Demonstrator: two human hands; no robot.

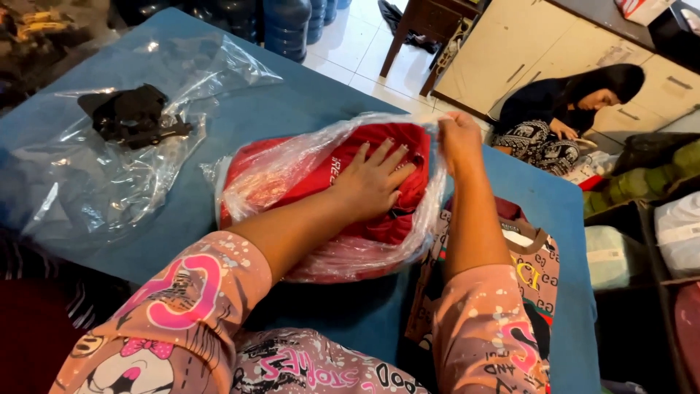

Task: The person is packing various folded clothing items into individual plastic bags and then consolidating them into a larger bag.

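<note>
Nearest you: both forearms in pink printed sleeves reach forward over the blue bench (306, 102).

Just right of your right forearm, a folded patterned garment (536, 266) with a brown-edged neckline lies flat on the bench, partly hidden by the arm.

Centre of the bench: a folded red garment (394, 142) sits inside a clear plastic bag (284, 164). The bag's mouth faces right, toward you; its closed end points left.

Your left hand (372, 182) lies flat on the red garment inside the bag's opening, fingers spread, palm down, pressing on the cloth. Grip apart, closed on nothing.

Your right hand (459, 138) is at the upper right rim of the bag. Its grip is pinched together on the bag's edge and lifts the film up off the garment, so the mouth stands open over your left hand.

Farther left on the bench: a second clear plastic bag (109, 168), flat and crinkled, with a black garment (131, 113) in its upper part. It lies well apart from both hands.

Beyond the bench's far edge: a tiled floor, large blue water bottles (288, 25), a wooden table leg, pale cabinets. Another person (561, 113) in dark clothes sits on the floor by the cabinets, head bowed. At the right edge, shelves hold bagged soft goods (678, 233).
</note>
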